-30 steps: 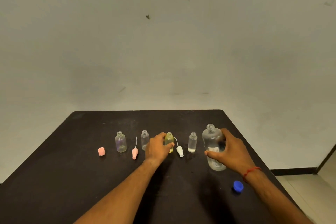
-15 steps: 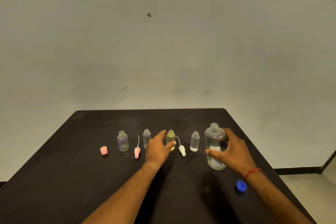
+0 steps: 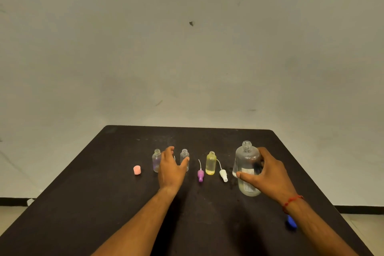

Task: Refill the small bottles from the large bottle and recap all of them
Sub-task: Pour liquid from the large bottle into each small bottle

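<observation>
Across the black table [image 3: 124,203], with the far edge taken as twelve o'clock, biggest first. At about two o'clock, upright and uncapped: the large bottle [image 3: 247,156], partly filled with clear liquid. Clamped round its lower body from the four o'clock side by the right hand [image 3: 270,178], thumb laid across the white label [image 3: 248,186], fingers wrapped behind. Printed lines on that label, too small to read; no brand to be made out.

Out toward eleven o'clock: the left hand [image 3: 171,169], fingers spread apart, gripping nothing, pushed in between two small bottles. Just at its nine o'clock, the purple-tinted small bottle [image 3: 155,160]; just at its three o'clock, at the thumb tip and touching or nearly so, the clear small bottle [image 3: 185,158]. Intended target between those two: impossible to tell. Further toward three o'clock, apart from both hands, the yellow small bottle [image 3: 211,163]. All three upright, necks open, long axes vertical.

Judged next: closing the left hand, far the nearer one, on one small bottle to steady it or carry it toward the large bottle at its three o'clock.

Smallest last: purple nozzle cap [image 3: 200,175] and white nozzle cap [image 3: 223,175] lying either side of the yellow small bottle; pink cap [image 3: 137,170] at nine o'clock; blue cap [image 3: 291,222] at five o'clock, half hidden by the right forearm.
</observation>
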Available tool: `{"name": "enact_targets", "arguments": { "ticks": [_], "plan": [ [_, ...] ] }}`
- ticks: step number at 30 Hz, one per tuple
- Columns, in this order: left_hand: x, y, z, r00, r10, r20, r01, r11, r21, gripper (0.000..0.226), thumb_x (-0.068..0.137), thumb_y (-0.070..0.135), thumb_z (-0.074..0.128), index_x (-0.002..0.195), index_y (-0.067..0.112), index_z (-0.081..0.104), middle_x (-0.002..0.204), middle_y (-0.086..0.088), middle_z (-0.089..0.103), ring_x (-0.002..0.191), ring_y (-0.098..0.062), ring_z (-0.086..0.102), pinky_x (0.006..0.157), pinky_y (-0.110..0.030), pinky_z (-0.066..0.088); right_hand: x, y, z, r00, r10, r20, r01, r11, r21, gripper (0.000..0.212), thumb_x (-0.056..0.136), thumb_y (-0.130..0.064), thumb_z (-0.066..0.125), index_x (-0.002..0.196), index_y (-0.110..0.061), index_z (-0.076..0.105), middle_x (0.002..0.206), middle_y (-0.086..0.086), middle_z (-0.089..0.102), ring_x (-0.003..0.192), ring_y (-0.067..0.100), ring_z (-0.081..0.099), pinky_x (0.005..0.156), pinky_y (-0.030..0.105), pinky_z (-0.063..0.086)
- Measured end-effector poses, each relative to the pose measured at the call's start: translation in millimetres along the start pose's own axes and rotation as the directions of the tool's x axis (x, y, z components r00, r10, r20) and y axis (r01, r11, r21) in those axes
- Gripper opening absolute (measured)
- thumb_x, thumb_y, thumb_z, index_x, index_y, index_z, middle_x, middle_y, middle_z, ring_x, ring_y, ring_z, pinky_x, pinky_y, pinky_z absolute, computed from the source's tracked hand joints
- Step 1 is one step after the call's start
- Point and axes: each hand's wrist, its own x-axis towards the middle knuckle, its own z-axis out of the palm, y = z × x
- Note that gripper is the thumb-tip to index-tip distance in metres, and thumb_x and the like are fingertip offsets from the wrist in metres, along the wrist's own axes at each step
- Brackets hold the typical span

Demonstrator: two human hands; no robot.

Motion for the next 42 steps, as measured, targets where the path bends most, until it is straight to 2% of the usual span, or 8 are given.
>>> {"name": "enact_targets", "arguments": {
  "ticks": [3, 9, 13, 17, 22, 26, 31, 42],
  "plan": [
    [9, -4, 12, 0.995, -0.017, 0.094, 0.014, 1.000, 0.028, 0.066, 0.085, 0.038, 0.077, 0.141, 0.014, 0.051, 0.138, -0.006, 0.058, 0.126, -0.022, 0.057, 0.101, -0.034, 0.050, 1, -5, 1, 1.000, -0.008, -0.002, 0.008, 1.000, -0.006, 0.075, 0.060, -0.046, 0.088, 0.121, -0.030, 0.048, 0.117, -0.007, 0.063, 0.102, 0.015, 0.063, 0.093, 0.036, 0.055],
    [16, -4, 16, 0.990, -0.030, 0.141, 0.024, 0.999, 0.046, 0.037, 0.091, 0.029, 0.072, 0.124, 0.013, 0.063, 0.119, -0.006, 0.070, 0.105, -0.018, 0.065, 0.083, -0.026, 0.049, 5, -13, 1, 1.000, -0.029, 0.000, 0.029, 0.999, -0.033, 0.075, 0.059, -0.048, 0.088, 0.122, -0.032, 0.049, 0.115, -0.008, 0.065, 0.102, 0.014, 0.064, 0.092, 0.037, 0.056],
    [10, 9, 1, 0.991, 0.068, 0.114, -0.068, 0.998, -0.003, 0.034, 0.091, 0.028, 0.072, 0.121, 0.015, 0.065, 0.115, 0.000, 0.070, 0.096, -0.005, 0.056, 0.082, -0.018, 0.043, 8, -24, 4, 0.997, -0.080, 0.015, 0.081, 0.994, -0.067, 0.076, 0.061, -0.046, 0.088, 0.126, -0.034, 0.050, 0.116, -0.012, 0.064, 0.102, 0.011, 0.062, 0.093, 0.034, 0.054],
    [0, 25, -19, 0.975, 0.206, 0.077, -0.203, 0.978, -0.049, 0.037, 0.090, 0.032, 0.073, 0.123, 0.019, 0.066, 0.110, 0.009, 0.064, 0.093, 0.002, 0.052, 0.077, -0.005, 0.036, 13, -42, 8, 0.987, -0.154, 0.051, 0.159, 0.981, -0.114, 0.072, 0.061, -0.049, 0.085, 0.121, -0.050, 0.046, 0.106, -0.025, 0.058, 0.096, 0.005, 0.060, 0.083, 0.021, 0.051],
    [-16, 35, -41, 0.946, 0.316, 0.076, -0.309, 0.946, -0.097, 0.039, 0.087, 0.039, 0.074, 0.123, 0.027, 0.066, 0.106, 0.017, 0.061, 0.088, 0.014, 0.053, 0.072, -0.001, 0.040, 19, -66, 15, 0.979, -0.188, 0.083, 0.203, 0.953, -0.227, 0.074, 0.056, -0.060, 0.074, 0.124, -0.050, 0.045, 0.105, -0.018, 0.060, 0.090, 0.005, 0.060, 0.077, 0.029, 0.056],
    [-24, 37, -56, 0.931, 0.353, 0.086, -0.345, 0.933, -0.097, 0.042, 0.086, 0.041, 0.075, 0.125, 0.027, 0.066, 0.111, 0.013, 0.065, 0.094, 0.003, 0.057, 0.074, -0.006, 0.043, 20, -82, 18, 0.976, -0.197, 0.091, 0.217, 0.911, -0.351, 0.081, 0.056, -0.064, 0.066, 0.131, -0.047, 0.043, 0.100, -0.016, 0.056, 0.093, 0.007, 0.056, 0.082, 0.039, 0.054],
    [-29, 34, -68, 0.921, 0.381, 0.083, -0.374, 0.923, -0.087, 0.043, 0.085, 0.045, 0.074, 0.125, 0.030, 0.067, 0.106, 0.014, 0.065, 0.094, 0.002, 0.059, 0.074, -0.008, 0.043, 18, -97, 15, 0.972, -0.198, 0.126, 0.234, 0.845, -0.480, 0.082, 0.064, -0.060, 0.066, 0.139, -0.047, 0.036, 0.112, -0.010, 0.054, 0.111, 0.014, 0.050, 0.094, 0.042, 0.044],
    [-31, 31, -76, 0.907, 0.406, 0.114, -0.400, 0.914, -0.070, 0.045, 0.086, 0.047, 0.073, 0.127, 0.031, 0.065, 0.112, 0.013, 0.065, 0.098, 0.000, 0.059, 0.078, -0.010, 0.046, 18, -112, 9, 0.958, -0.240, 0.157, 0.284, 0.723, -0.630, 0.081, 0.070, -0.063, 0.067, 0.141, -0.048, 0.031, 0.118, -0.007, 0.051, 0.113, 0.016, 0.047, 0.090, 0.038, 0.041]
  ]
}}
